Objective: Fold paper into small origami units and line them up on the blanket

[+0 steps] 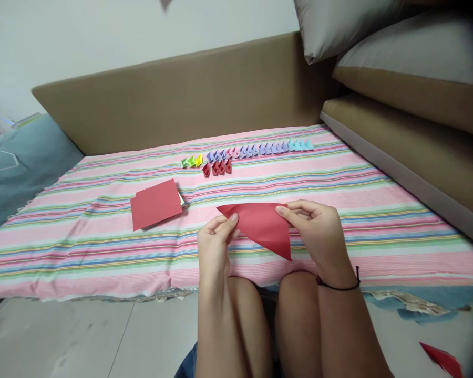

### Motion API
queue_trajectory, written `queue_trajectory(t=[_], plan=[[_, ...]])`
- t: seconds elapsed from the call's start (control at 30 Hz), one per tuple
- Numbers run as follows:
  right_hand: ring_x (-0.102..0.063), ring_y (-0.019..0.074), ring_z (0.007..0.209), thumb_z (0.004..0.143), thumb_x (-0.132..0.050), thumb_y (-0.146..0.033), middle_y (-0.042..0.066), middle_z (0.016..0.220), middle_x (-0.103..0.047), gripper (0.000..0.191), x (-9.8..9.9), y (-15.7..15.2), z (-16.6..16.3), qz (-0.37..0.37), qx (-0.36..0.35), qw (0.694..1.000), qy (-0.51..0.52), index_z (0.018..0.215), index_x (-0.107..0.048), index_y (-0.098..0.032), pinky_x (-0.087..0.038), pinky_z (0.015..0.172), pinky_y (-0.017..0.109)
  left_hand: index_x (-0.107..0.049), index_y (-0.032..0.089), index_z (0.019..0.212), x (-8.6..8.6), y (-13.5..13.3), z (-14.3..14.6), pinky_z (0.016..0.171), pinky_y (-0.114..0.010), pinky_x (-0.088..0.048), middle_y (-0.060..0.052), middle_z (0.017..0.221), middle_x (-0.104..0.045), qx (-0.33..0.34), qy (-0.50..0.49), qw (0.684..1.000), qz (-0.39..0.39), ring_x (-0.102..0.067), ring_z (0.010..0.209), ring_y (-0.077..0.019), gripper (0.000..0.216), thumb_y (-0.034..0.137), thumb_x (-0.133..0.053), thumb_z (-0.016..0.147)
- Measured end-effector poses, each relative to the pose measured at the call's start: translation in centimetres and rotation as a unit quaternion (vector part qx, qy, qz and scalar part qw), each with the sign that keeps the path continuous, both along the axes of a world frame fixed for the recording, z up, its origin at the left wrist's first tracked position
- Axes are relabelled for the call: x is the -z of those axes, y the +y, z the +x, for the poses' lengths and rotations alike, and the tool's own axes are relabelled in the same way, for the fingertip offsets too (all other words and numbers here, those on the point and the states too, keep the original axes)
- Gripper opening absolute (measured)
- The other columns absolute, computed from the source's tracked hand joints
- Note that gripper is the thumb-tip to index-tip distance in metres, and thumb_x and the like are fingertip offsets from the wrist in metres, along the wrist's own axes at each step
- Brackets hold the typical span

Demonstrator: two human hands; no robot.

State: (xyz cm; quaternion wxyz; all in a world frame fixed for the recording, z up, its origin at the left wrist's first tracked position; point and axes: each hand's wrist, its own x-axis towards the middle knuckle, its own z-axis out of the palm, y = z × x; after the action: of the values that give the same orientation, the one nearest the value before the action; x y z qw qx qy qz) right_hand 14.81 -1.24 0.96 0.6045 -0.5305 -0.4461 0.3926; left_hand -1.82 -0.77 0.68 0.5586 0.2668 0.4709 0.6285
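Note:
A red paper sheet folded into a triangle (262,224) is held up between both hands above the striped sheet. My left hand (215,245) pinches its left corner with thumb and fingers closed. My right hand (317,233) pinches the upper right edge, a dark cord on the wrist. A stack of square paper with a red sheet on top (155,203) lies to the left. Farther back runs a row of small folded paper pieces (256,149) in green, yellow, purple, pink and blue, with three red pieces (217,168) in front of it.
The pink striped sheet (102,247) covers a low sofa seat with a tan backrest (181,94). Grey and tan cushions (410,58) are stacked at the right. A teal pillow (19,163) lies at the left. My knees are below; a red scrap (441,359) lies on the floor.

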Motion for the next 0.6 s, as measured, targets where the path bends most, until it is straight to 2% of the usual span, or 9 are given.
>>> queue_trajectory(t=[0.17, 0.23, 0.33, 0.43, 0.6], plan=[[-0.064, 0.0182, 0.057, 0.066, -0.075, -0.037, 0.004, 0.063, -0.069, 0.022, 0.06, 0.03, 0.06, -0.01, -0.023, 0.999, -0.021, 0.07, -0.07, -0.016, -0.051, 0.05, 0.028, -0.072, 0.013, 0.078, -0.28, -0.2, 0.57, 0.063, -0.023, -0.052, -0.004, 0.07, -0.072, 0.043, 0.006, 0.999, 0.03, -0.066, 0.063, -0.013, 0.027, 0.026, -0.082, 0.056], [-0.063, 0.0179, 0.057, 0.065, -0.075, -0.037, 0.004, 0.062, -0.069, 0.022, 0.03, 0.01, 0.08, -0.015, -0.028, 0.999, -0.021, 0.071, -0.07, -0.017, -0.052, 0.051, 0.028, -0.072, 0.013, 0.076, -0.26, -0.17, 0.62, 0.062, -0.023, -0.052, -0.003, 0.067, -0.071, 0.021, 0.012, 0.999, 0.041, -0.064, 0.061, -0.0125, 0.026, 0.026, -0.081, 0.056], [-0.063, 0.0171, 0.057, 0.066, -0.075, -0.036, 0.003, 0.064, -0.069, 0.02, -0.03, -0.05, 0.21, -0.007, -0.024, 0.999, -0.025, 0.07, -0.07, -0.018, -0.053, 0.052, 0.028, -0.068, 0.013, 0.063, -0.13, -0.03, 0.34, 0.056, -0.018, -0.049, 0.002, 0.057, -0.065, -0.023, 0.022, 0.999, 0.042, -0.059, 0.053, -0.0076, 0.019, 0.026, -0.08, 0.057], [-0.063, 0.0171, 0.059, 0.067, -0.074, -0.035, 0.004, 0.065, -0.07, 0.018, -0.05, -0.11, 0.45, 0.001, -0.018, 0.999, -0.028, 0.068, -0.07, -0.018, -0.053, 0.051, 0.028, -0.063, 0.014, 0.056, -0.19, 0.03, -0.01, 0.055, -0.015, -0.048, 0.006, 0.05, -0.057, -0.052, 0.021, 0.997, 0.045, -0.055, 0.049, -0.0045, 0.021, 0.025, -0.08, 0.057], [-0.064, 0.017, 0.06, 0.066, -0.075, -0.034, 0.003, 0.066, -0.07, 0.018, 0.0, -0.2, 0.65, 0.007, -0.004, 0.999, -0.032, 0.068, -0.07, -0.018, -0.052, 0.051, 0.026, -0.065, 0.014, 0.061, -0.61, -0.14, 0.01, 0.06, -0.017, -0.05, 0.005, 0.056, -0.06, -0.072, 0.004, 0.996, 0.053, -0.057, 0.053, -0.0049, 0.018, 0.023, -0.08, 0.057]])
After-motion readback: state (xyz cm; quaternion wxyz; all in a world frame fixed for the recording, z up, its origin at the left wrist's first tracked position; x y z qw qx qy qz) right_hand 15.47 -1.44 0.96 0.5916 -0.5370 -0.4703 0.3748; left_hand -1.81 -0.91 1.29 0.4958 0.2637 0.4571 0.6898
